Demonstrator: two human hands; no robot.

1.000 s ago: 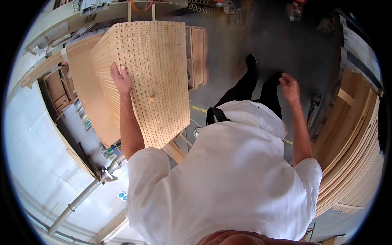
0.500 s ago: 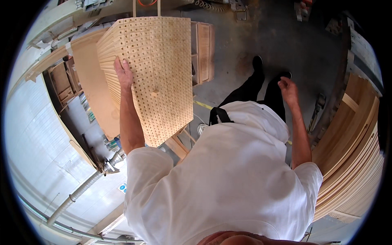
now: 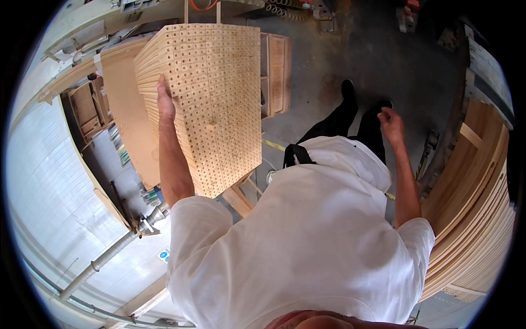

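Observation:
A large stack of pale wooden pieces stands at my left, its upper face covered with rows of round holes. A small wooden block lies on that face. My left hand rests along the stack's left edge, where the slanted side shows many thin layers. Its fingers are stretched out and the hand is seen nearly edge-on, holding nothing. At my right side, over the dark trouser leg, hangs my right hand. Its fingers are curled in, with nothing visible in them.
A brown board stands left of the stack, and a wooden cabinet-like piece on its right. Long curved wooden boards are stacked at far right. Yellow tape and a white coiled cable lie on the floor.
My left hand has turned from lying flat on the holed face to edge-on at the stack's left edge. The view has shifted slightly; my right hand stays curled.

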